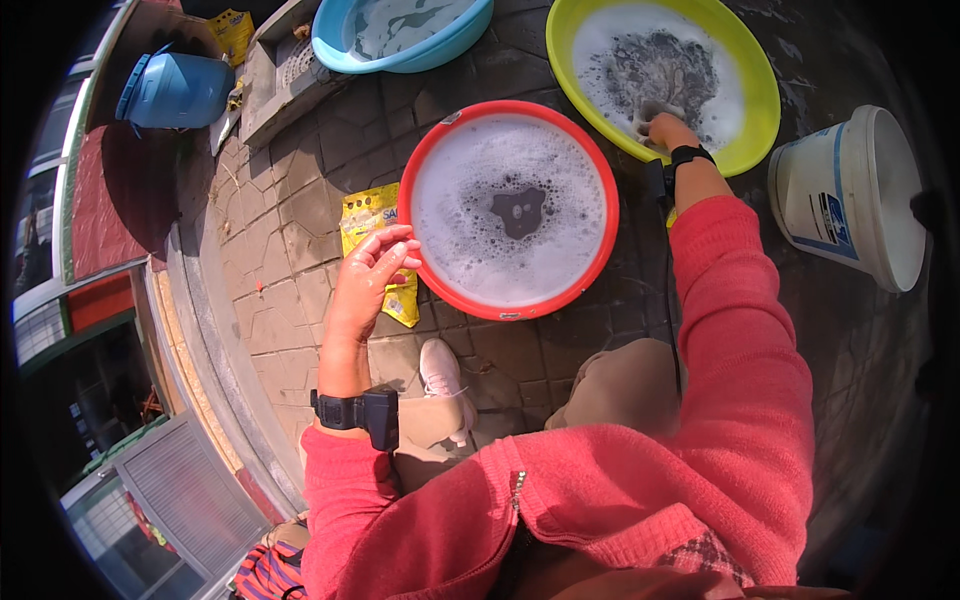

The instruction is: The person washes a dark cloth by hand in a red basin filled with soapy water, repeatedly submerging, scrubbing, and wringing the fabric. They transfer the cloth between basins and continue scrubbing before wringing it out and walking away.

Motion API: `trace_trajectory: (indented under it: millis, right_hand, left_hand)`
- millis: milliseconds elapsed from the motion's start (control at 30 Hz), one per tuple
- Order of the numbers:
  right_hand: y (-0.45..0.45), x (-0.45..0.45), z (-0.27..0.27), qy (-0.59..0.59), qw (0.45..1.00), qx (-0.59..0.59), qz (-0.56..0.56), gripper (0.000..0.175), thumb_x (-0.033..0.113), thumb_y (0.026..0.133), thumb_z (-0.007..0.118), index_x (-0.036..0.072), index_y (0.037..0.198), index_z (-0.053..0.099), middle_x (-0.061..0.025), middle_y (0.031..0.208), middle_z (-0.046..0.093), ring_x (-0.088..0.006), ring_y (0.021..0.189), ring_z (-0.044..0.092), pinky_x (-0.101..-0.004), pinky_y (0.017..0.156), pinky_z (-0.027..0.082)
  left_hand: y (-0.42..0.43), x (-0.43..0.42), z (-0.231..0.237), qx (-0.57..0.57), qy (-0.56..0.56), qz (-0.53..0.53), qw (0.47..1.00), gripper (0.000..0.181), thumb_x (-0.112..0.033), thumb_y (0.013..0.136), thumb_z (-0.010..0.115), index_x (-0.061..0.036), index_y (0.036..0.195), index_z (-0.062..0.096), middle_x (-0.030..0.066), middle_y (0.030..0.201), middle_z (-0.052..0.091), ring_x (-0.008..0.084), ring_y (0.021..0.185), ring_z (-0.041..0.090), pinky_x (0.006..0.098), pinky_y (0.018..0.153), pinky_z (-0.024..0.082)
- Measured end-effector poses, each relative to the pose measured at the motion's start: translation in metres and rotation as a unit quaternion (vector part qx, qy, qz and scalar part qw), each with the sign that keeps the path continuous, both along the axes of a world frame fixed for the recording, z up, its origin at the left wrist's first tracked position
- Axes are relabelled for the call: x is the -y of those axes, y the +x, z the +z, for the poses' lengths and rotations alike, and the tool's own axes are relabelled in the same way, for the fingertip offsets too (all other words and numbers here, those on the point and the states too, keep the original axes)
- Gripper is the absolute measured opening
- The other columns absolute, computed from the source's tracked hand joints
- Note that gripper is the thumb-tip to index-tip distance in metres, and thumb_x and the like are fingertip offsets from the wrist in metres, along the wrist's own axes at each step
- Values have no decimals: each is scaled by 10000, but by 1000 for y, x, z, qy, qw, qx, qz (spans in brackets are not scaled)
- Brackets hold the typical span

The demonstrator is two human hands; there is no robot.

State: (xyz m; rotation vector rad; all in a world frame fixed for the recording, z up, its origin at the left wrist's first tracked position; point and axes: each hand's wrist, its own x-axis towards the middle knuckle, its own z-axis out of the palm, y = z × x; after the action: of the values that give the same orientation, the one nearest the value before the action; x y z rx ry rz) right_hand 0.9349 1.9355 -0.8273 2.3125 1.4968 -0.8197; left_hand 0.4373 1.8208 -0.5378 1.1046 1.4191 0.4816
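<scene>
In front of me stands a red round basin (510, 309) full of sudsy water, with a gap in the foam (519, 212) at its middle. At its left rim is my left hand (379, 262), fingers loosely bent and nothing seen in them; whether it touches the rim is unclear. My right hand (666, 131) reaches into a yellow-green basin (763, 127) at the upper right. Its fingers are down in grey, foamy water, so what they hold is hidden. Partly behind my left hand lies a yellow printed packet (401, 304), against the red basin.
A light-blue basin (420, 58) of soapy water is at the top, by a concrete drain surround (270, 101). A white bucket (821, 199) lies tilted at the right. At the far left are a blue plastic drum (184, 90) and another yellow packet (231, 34). Paving stones (300, 300) form the ground.
</scene>
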Motion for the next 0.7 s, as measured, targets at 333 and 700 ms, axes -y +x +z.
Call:
trace_trajectory:
  millis: [333, 700]
  right_hand:
    - [-8, 7, 45, 120, 931, -109, -328, 323, 190, 908, 512, 57, 1168, 652, -165, 1259, 588, -391, 1183, 534, -518, 977, 416]
    - [29, -23, 249, 433, 759, -422, -241, 233, 238, 965, 541, 74, 1121, 596, -85, 1062, 645, -268, 1045, 607, -489, 988, 439]
  left_hand:
    - [8, -1, -3, 9, -19, -24, 999, 334, -234, 934, 587, -36, 1203, 578, 63, 1067, 653, 112, 884, 633, 246, 744, 473]
    - [66, -39, 5, 85, 33, -166, 982, 341, -249, 933, 579, -36, 1199, 588, 71, 1066, 663, 117, 879, 632, 248, 742, 471]
